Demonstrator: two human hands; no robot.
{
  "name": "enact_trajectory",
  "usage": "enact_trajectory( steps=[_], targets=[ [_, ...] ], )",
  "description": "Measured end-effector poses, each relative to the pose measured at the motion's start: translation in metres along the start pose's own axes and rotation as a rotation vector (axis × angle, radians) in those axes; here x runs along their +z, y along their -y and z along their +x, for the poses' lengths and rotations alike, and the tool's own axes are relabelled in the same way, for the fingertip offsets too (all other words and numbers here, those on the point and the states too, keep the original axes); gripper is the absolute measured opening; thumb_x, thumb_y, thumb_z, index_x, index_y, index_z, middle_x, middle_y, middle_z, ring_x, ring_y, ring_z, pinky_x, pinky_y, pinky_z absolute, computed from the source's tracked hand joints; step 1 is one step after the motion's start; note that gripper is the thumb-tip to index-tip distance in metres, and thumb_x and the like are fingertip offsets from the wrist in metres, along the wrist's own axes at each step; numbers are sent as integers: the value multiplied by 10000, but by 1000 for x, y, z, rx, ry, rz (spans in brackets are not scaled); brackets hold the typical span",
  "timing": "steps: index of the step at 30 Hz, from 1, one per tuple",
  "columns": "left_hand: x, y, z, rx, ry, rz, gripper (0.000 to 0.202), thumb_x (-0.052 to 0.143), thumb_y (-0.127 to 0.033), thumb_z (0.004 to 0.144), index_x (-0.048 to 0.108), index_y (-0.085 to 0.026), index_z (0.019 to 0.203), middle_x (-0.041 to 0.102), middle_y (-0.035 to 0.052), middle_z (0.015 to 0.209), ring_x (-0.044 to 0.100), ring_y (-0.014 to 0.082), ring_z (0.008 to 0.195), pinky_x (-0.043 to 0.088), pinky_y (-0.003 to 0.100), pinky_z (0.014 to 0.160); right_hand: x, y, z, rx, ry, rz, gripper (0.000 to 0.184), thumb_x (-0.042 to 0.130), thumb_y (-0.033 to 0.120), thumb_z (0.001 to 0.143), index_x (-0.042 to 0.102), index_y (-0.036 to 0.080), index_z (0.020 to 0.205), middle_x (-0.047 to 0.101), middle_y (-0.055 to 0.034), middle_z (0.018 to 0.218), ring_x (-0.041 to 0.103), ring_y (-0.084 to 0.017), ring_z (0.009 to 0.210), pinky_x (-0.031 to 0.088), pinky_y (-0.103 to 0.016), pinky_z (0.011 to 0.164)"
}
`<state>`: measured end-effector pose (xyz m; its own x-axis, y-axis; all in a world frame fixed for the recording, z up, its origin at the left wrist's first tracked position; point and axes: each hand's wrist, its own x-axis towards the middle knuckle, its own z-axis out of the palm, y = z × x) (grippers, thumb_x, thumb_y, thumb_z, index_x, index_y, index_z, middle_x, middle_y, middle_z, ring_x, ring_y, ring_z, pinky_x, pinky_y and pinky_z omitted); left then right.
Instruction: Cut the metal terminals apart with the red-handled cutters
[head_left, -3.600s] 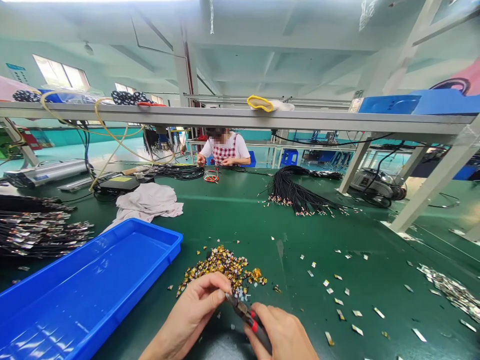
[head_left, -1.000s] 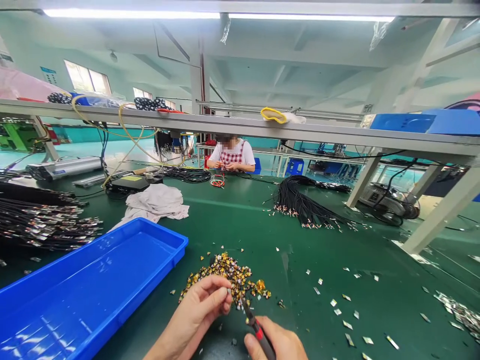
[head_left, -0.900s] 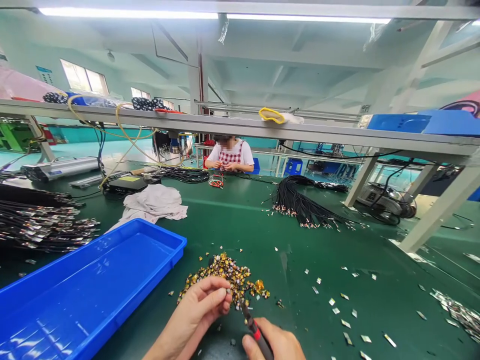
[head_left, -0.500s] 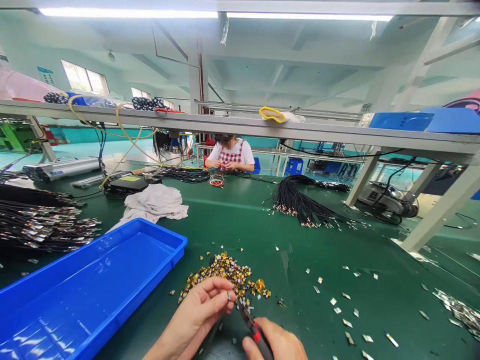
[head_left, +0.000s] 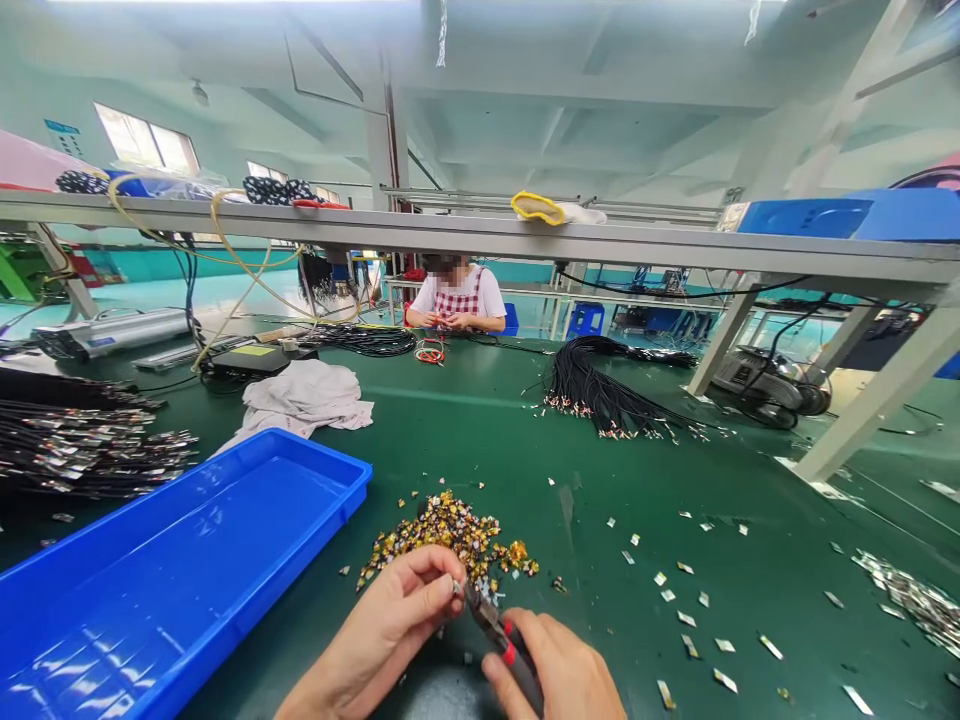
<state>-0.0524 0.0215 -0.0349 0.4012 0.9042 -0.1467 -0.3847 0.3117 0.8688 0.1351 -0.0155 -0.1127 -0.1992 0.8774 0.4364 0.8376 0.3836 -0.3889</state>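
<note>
Between the thumb and fingers of my left hand (head_left: 394,630) is a small metal piece (head_left: 456,588), too tiny to make out fully. My right hand (head_left: 559,665) is wrapped round the dark handles of a pair of pliers or cutters (head_left: 495,632) with red bands. The tool's jaws point up and left, close to my left fingertips. Just beyond both hands lies a heap of small gold and silver pieces (head_left: 450,530) on the green tabletop (head_left: 600,640), partly hidden by my left hand.
A blue tray (head_left: 247,520) stands at left beside a white cloth (head_left: 307,395). Black cable bundles (head_left: 82,430) lie far left, with more black cables (head_left: 600,390) at back right. Small metal strips (head_left: 907,600) scatter right. A person (head_left: 457,300) sits opposite, beyond a raised shelf (head_left: 450,235).
The view has tipped slightly downward, so the surroundings sit a little higher. The tool's handles appear slightly more spread, and its jaws remain near my left fingertips.
</note>
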Motion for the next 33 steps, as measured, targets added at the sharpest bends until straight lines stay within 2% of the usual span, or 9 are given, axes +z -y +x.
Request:
enact_trajectory(
  steps=[9,18,27,33],
  targets=[
    [0,1,-1,-1,3,43,96,730,-241,752,686,-157,770,596,4,764,498,91,705,405,186,679,-5,2,0,-20,14,-87,278,519,473,854,615,247,985,660,-14,758,659,-219,655,510,-306,610],
    [1,-1,0,9,4,71,132,739,-273,742,677,-157,747,569,-3,733,468,88,677,381,180,651,-13,4,3,-44,57,-114,215,613,366,798,616,240,974,657,1,735,663,-214,645,488,-279,582],
    [4,0,-2,20,-21,80,158,763,-294,710,680,-161,728,565,3,728,456,99,687,366,182,649,-9,0,3,-42,167,-20,132,560,318,822,617,223,893,687,13,711,678,-181,604,421,-229,540],
    [4,3,0,56,-30,100,156,752,-301,719,677,-164,729,555,4,725,442,109,692,358,186,643,-6,0,1,-40,159,13,183,530,374,852,607,233,764,679,24,612,661,-165,526,343,-219,485]
  ],
)
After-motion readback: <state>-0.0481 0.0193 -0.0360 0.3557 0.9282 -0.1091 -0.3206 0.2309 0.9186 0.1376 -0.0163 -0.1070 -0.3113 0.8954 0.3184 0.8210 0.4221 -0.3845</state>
